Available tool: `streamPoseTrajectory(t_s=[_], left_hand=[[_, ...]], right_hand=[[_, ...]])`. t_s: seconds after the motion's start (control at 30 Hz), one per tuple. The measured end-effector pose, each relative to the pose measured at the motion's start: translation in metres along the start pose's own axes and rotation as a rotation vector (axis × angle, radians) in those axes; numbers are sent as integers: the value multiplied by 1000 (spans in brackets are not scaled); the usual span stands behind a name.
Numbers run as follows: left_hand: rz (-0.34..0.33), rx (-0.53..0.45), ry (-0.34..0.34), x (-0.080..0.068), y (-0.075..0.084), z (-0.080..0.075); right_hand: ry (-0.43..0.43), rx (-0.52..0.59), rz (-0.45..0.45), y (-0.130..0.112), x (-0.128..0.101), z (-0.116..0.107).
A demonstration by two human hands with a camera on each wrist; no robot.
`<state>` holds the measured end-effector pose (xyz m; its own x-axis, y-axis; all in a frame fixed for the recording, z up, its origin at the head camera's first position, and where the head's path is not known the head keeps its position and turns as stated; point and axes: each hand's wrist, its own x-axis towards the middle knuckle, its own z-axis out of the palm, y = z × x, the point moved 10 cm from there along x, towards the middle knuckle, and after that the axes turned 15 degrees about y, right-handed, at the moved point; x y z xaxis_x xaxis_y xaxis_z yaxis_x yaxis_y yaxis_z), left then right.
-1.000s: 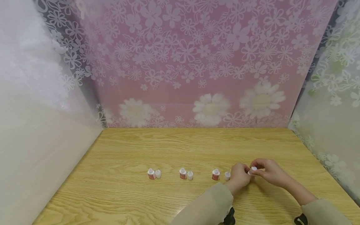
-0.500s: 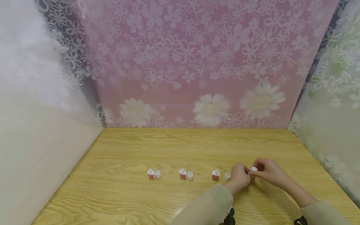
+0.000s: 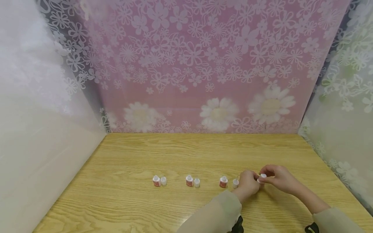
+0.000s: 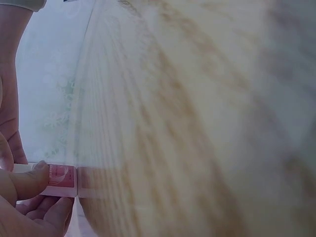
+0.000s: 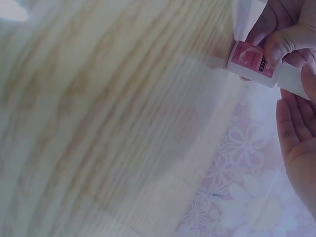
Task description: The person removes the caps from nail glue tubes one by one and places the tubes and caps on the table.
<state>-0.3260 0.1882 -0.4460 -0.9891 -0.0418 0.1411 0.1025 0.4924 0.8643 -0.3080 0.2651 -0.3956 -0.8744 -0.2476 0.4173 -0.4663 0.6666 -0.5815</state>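
Note:
On the right side of the table, my left hand (image 3: 248,183) holds a small white bottle with a pink-red label (image 5: 251,60), its thumb across the label. My right hand (image 3: 278,178) pinches the white cap (image 3: 263,176) at the bottle's top between thumb and fingers. The right wrist view shows the cap in line with the bottle's neck end. From the head view the left hand hides most of the bottle. Just left of that hand stands a loose white cap (image 3: 235,183), beside an uncapped bottle (image 3: 223,182).
Farther left along the same row stand a second uncapped bottle (image 3: 189,181) with its cap (image 3: 197,183) and a third bottle (image 3: 156,181) with its cap (image 3: 163,181). The wood-grain table (image 3: 163,152) meets a pink flowered sheet (image 3: 175,81) behind and pale sheets at both sides.
My right fingers spread away from the cap half a second ago and now close round it again. The left hand keeps its place on the bottle, and the row is unmoved.

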Motion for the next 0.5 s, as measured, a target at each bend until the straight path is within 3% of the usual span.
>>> streamPoseTrajectory(t_s=[0.2, 0.5], left_hand=[[37, 15, 6, 0, 2, 0], [-8, -7, 1, 0, -2, 2]], right_hand=[[-30, 18, -47, -2, -1, 1], [31, -36, 63, 5, 0, -2]])
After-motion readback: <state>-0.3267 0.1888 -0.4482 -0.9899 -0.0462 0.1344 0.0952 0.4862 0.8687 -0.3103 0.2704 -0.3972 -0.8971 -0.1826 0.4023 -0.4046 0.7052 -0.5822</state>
